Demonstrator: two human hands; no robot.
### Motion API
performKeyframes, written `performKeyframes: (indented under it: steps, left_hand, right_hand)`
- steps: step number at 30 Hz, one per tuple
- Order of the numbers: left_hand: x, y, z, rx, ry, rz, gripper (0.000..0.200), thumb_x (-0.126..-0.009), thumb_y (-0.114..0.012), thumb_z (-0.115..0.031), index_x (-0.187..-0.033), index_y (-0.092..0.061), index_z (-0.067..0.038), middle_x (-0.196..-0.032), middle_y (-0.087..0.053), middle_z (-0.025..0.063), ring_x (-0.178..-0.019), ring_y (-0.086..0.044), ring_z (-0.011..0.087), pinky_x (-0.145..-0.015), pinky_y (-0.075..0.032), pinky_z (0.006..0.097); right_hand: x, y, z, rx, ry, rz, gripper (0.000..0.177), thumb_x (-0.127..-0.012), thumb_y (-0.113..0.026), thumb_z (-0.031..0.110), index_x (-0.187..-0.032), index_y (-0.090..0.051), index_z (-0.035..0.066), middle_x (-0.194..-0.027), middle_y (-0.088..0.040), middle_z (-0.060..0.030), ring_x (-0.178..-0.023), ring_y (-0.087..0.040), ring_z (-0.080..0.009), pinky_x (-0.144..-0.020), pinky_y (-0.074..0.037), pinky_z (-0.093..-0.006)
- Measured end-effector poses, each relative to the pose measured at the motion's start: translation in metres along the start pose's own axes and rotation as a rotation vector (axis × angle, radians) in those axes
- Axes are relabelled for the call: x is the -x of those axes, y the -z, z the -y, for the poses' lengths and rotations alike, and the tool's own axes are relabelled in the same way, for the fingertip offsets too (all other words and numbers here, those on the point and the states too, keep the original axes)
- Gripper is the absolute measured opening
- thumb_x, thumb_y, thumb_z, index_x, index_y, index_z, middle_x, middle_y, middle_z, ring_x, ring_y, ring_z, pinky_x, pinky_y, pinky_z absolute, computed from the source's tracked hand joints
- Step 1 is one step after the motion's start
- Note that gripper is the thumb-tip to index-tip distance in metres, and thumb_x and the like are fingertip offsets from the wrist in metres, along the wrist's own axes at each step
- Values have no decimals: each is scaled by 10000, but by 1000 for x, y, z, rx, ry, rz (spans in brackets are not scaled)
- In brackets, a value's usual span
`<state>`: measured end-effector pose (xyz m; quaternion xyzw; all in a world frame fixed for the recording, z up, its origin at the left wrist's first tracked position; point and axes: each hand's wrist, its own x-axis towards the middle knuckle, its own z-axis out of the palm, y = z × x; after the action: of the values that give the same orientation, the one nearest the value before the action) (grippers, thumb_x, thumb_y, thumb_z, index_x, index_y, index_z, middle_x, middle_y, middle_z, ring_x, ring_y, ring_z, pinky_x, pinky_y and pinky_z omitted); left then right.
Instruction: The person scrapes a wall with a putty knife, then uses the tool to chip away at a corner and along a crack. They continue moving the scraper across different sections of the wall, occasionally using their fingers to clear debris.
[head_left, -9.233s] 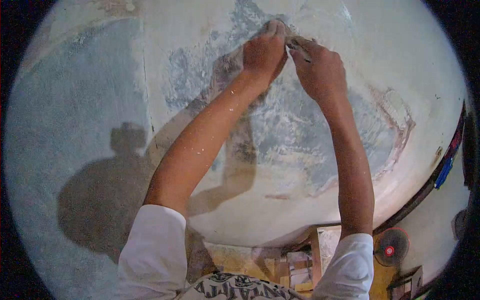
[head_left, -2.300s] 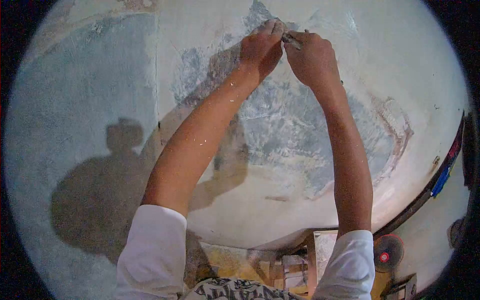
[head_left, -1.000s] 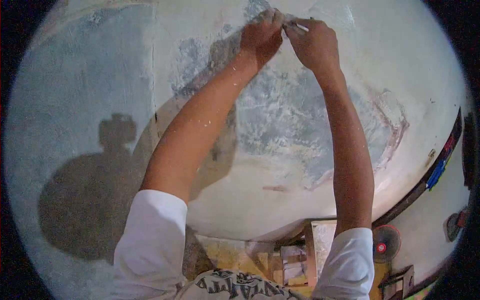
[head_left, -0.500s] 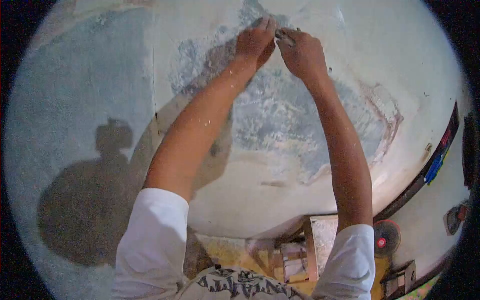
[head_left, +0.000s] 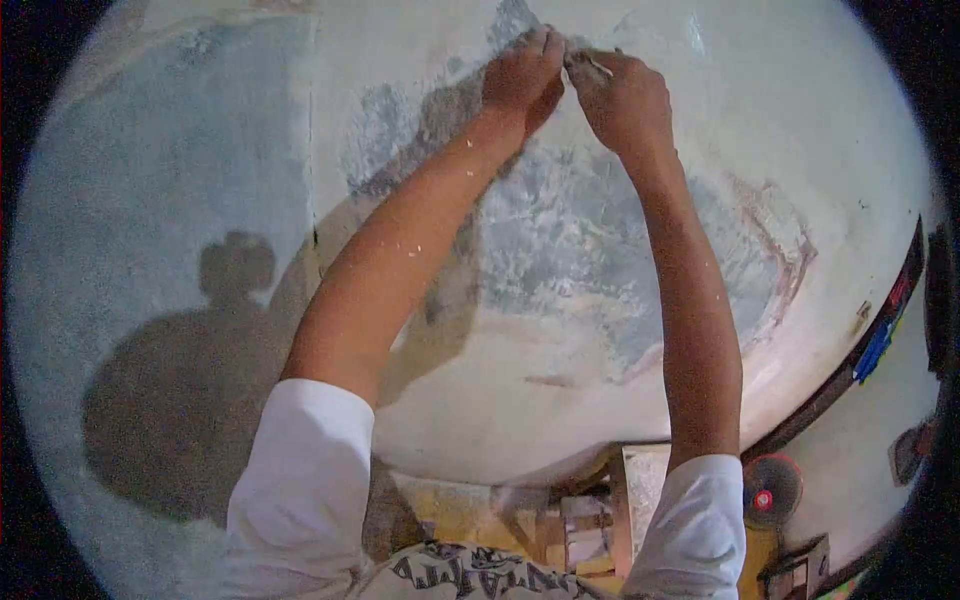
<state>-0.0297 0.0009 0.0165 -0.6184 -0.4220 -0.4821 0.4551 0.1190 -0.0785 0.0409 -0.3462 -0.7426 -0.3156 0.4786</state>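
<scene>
High in front of me is a pale wall (head_left: pixel 520 390) with a rough grey-blue patch (head_left: pixel 570 235) where the surface looks scraped or smeared. My right hand (head_left: pixel 630 105) is closed around a small greyish tool (head_left: pixel 598 66), seemingly a scraper; most of it is hidden by the fingers. Just to its left, my left hand (head_left: pixel 523 82) is bent at the wall with its fingers pressed together, almost touching the right hand. What those fingers grip, if anything, cannot be made out. White specks dot both forearms.
A darker blue-grey wall area (head_left: pixel 170 170) lies left, beyond a vertical crack, with my shadow over it. Low on the right are a round dark fan-like object (head_left: pixel 773 490) and a wooden piece of furniture (head_left: pixel 800 568). Blue items (head_left: pixel 875 350) hang along a dark edge.
Both hands have shifted slightly right in the view, staying close together at the wall. The right hand has turned a little, and more of the tool's pale edge shows.
</scene>
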Motion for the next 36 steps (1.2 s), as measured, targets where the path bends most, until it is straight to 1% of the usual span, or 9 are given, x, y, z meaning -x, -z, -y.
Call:
performKeyframes:
  steps: [2, 3, 7, 16, 20, 24, 29, 32, 36]
  left_hand:
    - [-1, 11, -6, 13, 69, 201, 567, -807, -650, -97, -1337, -465, -18, -1370, -502, 187, -889, -681, 369, -721, -575, 480]
    - [8, 12, -6, -12, -4, 5, 605, -813, -644, -100, -1379, -440, -41, -1423, -463, 191, -881, -686, 369, -712, -578, 482]
    - [7, 0, -1, 3, 5, 16, 614, -833, -632, -124, -1405, -418, -61, -1473, -401, 192, -877, -690, 379, -729, -579, 477]
    - [7, -2, 1, 103, -39, -117, 585, -834, -636, -147, -1372, -434, -40, -1445, -430, 184, -867, -687, 396, -717, -580, 488]
    - [1, 2, -2, 117, 67, 15, 506, -881, -524, -154, -1371, -431, -66, -1440, -445, 170, -1131, -587, 375, -869, -520, 514]
    - [6, 0, -6, 64, 30, -36, 614, -853, -600, -167, -1404, -375, -17, -1428, -442, 175, -935, -669, 387, -776, -569, 483]
    - [3, -11, -5, 26, -3, -37, 572, -859, -598, -169, -1383, -420, -25, -1435, -452, 177, -895, -685, 373, -757, -569, 497]
    - [0, -5, -7, 147, -34, -224, 536, -862, -582, -138, -1365, -436, -22, -1411, -473, 194, -836, -701, 358, -694, -582, 488]
    - [4, -3, -7, 65, -56, -132, 525, -858, -599, -157, -1344, -454, -24, -1410, -467, 212, -845, -692, 380, -700, -582, 477]
  right_hand:
    - [9, -17, -8, 30, 45, -25, 312, -894, -608, 289, -1159, -684, 146, -961, -679, -228, -871, -656, -424, -781, -540, -473]
    - [17, -22, -5, 49, -61, 29, 295, -901, -600, 285, -1147, -689, 151, -978, -675, -229, -872, -652, -431, -798, -538, -476]
    - [19, -9, -4, 3, 62, -57, 295, -902, -551, 309, -1100, -685, 135, -934, -695, -183, -850, -668, -401, -785, -543, -491]
    - [19, -9, 6, -26, -112, 26, 288, -880, -588, 306, -1053, -700, 107, -923, -696, -194, -861, -665, -413, -785, -543, -490]
    - [7, -7, 5, -64, -49, -28, 285, -880, -586, 306, -1064, -704, 123, -923, -696, -190, -854, -665, -415, -788, -541, -495]
    - [17, -16, -1, 32, -112, 53, 279, -882, -582, 305, -1075, -711, 151, -918, -698, -183, -846, -667, -411, -786, -543, -492]
    - [12, -5, -4, -13, -61, -14, 306, -896, -576, 337, -1106, -697, 149, -888, -692, -211, -839, -670, -410, -785, -545, -493]
    - [6, -3, -3, 12, -108, 14, 308, -895, -593, 323, -1123, -696, 143, -917, -692, -210, -853, -670, -404, -787, -543, -482]
    - [22, 4, -1, -44, -111, 48, 294, -889, -620, 275, -1117, -705, 110, -951, -686, -221, -863, -665, -408, -784, -540, -459]
